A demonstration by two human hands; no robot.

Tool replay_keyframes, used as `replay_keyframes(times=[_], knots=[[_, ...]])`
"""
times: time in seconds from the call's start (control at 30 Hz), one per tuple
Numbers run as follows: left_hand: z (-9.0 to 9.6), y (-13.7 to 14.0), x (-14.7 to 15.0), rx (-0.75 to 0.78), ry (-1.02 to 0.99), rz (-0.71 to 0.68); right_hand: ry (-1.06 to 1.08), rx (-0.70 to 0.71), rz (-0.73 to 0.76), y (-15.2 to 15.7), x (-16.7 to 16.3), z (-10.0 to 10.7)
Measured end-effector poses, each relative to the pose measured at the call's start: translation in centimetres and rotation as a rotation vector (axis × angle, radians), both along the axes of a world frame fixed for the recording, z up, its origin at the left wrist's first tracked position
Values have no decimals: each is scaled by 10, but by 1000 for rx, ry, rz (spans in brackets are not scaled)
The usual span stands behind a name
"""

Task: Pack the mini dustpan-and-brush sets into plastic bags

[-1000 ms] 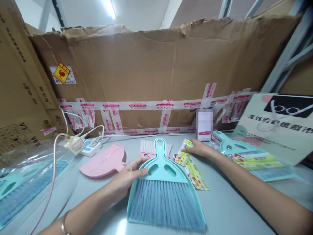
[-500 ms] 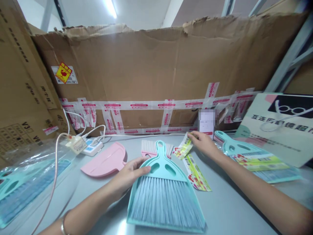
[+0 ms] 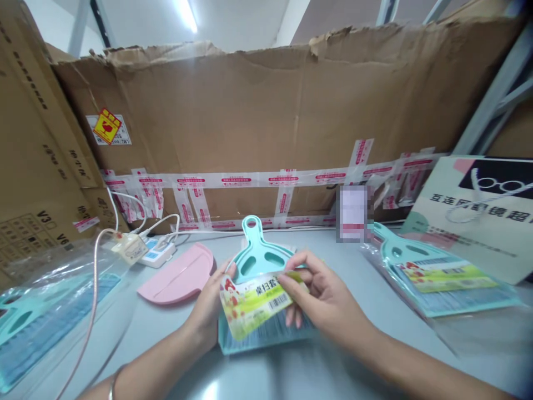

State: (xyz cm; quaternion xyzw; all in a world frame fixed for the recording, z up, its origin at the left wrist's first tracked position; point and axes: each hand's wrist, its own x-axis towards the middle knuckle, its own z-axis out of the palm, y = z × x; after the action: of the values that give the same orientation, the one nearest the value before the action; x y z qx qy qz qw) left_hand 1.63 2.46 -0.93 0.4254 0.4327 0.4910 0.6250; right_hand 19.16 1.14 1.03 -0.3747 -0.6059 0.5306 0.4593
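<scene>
In the head view, my left hand (image 3: 208,308) is closed on the left side of a teal dustpan (image 3: 244,347) at the centre. A teal brush (image 3: 256,250) lies inside the dustpan, its looped handle pointing away from me. My right hand (image 3: 318,294) pinches a yellow-green printed label card (image 3: 256,308) by its right end. The card is in front of the brush, covering much of the bristles; whether it touches them I cannot tell. On the table to the left lies a pink dustpan (image 3: 179,275), partly hidden by my left hand.
Wrapped teal brush sets lie at right (image 3: 453,278) and left (image 3: 45,316). A power strip (image 3: 157,253) with white cables stands behind the pink dustpan. A phone (image 3: 353,214) leans against the large cardboard box (image 3: 250,111) at the back. A printed board (image 3: 478,216) stands at right.
My right hand has brought a label card from the back right to the front of the brush. The teal dustpan and brush now sit farther back, tilted, hiding the pink brush.
</scene>
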Motion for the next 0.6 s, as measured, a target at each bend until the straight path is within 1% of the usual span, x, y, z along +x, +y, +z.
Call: replay_keyframes(times=[0.1,0.17,0.23,0.33,0.43,0.5,0.53,0.57,0.6], knots=[[2,0,1,-61,-141,90,-222,132,-108,11,3,-14],[3,0,1,-70,-194,121,-302,192,-152,17,8,-15],[4,-1,1,-70,-208,134,-331,221,-169,19,10,-13],[5,-3,0,-37,-195,110,-342,226,-170,19,11,-13],[5,-5,-1,14,-135,54,-356,218,-186,21,11,-14],[4,-4,-1,48,-94,51,-336,218,-205,22,12,-15],[5,-4,-1,66,-86,60,-299,247,-243,23,13,-15],[6,-4,-1,80,-89,74,-245,308,-315,24,13,-16],[7,-3,-1,89,-100,85,-176,396,-419,24,13,-15]])
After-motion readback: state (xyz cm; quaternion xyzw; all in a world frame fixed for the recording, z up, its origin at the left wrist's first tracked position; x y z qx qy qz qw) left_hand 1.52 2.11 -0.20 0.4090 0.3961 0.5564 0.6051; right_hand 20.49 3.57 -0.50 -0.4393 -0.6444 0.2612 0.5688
